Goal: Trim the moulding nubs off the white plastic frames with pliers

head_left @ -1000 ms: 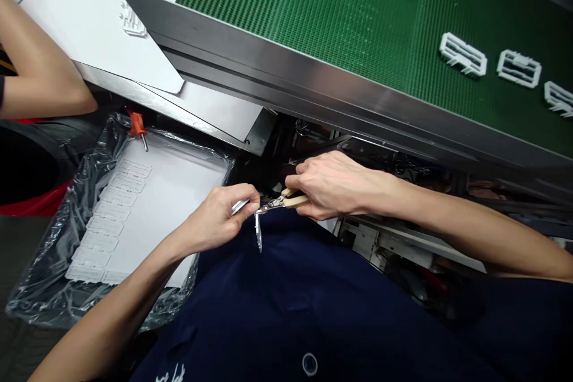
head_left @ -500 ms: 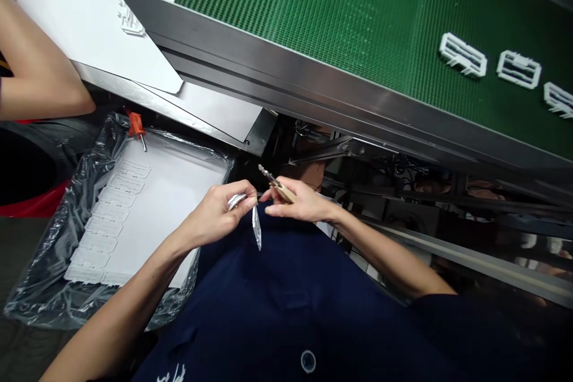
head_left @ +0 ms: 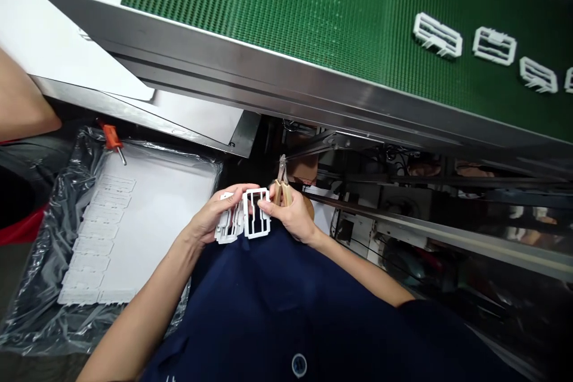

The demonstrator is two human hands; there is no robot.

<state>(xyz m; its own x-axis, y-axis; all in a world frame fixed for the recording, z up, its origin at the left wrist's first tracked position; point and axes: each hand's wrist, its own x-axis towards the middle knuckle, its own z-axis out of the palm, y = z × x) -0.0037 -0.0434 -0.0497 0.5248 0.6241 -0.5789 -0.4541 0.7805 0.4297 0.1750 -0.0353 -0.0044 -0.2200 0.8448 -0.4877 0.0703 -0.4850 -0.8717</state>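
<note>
My left hand is closed on several white plastic frames stacked together, their slotted faces turned up toward me. Right beside them is a single white plastic frame, upright and face-on, between the two hands. My right hand has its thumb pressed on that frame's right edge. The same hand holds a pair of nippers with tan handles, jaws pointing away from me and handles slightly spread. Whether the left fingers also grip the single frame is hard to make out.
A green conveyor belt with a metal side wall carries several white frames. At left, a lined box holds rows of white frames and an orange-handled tool at its rim. Another person's arm rests by the white table.
My hands have come together, and the single frame has turned from edge-on to face-on. The right thumb now touches it. The nippers have swung more upright. The view has shifted right.
</note>
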